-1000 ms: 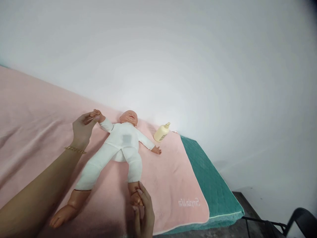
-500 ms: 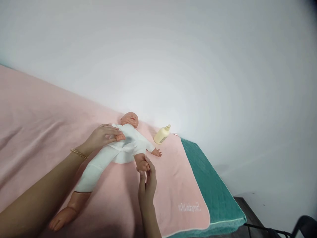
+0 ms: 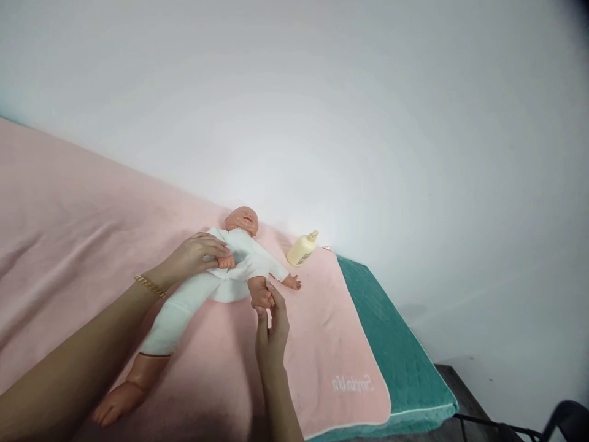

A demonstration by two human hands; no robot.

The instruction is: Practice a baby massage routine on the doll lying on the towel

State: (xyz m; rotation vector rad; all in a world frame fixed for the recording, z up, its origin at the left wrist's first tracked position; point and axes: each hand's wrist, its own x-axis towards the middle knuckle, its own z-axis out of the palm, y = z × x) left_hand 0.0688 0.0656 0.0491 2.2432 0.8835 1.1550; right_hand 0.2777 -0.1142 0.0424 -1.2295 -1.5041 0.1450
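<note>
A baby doll (image 3: 246, 248) in white clothes lies on its back on a pink blanket (image 3: 317, 344), its head toward the wall. My left hand (image 3: 200, 253), a gold bracelet at the wrist, is closed around the doll's near hand over its torso; part of that small hand shows below my fingers. With thumb and fingers, my right hand (image 3: 272, 322) grips the doll's raised foot (image 3: 261, 294). The doll's other leg stretches toward me beneath my left forearm, and its other arm lies out to the right.
Beyond the doll's outstretched arm, a pale yellow pump bottle (image 3: 302, 248) stands on the blanket close to the white wall (image 3: 368, 153). A green mattress (image 3: 391, 334) shows at the right, past the blanket's edge. Dark flooring and a black object (image 3: 570, 420) are at the lower right.
My left hand has shifted slightly to the right with the doll's hand. My right hand and the doll's foot have risen a little. The bottle has stayed in place.
</note>
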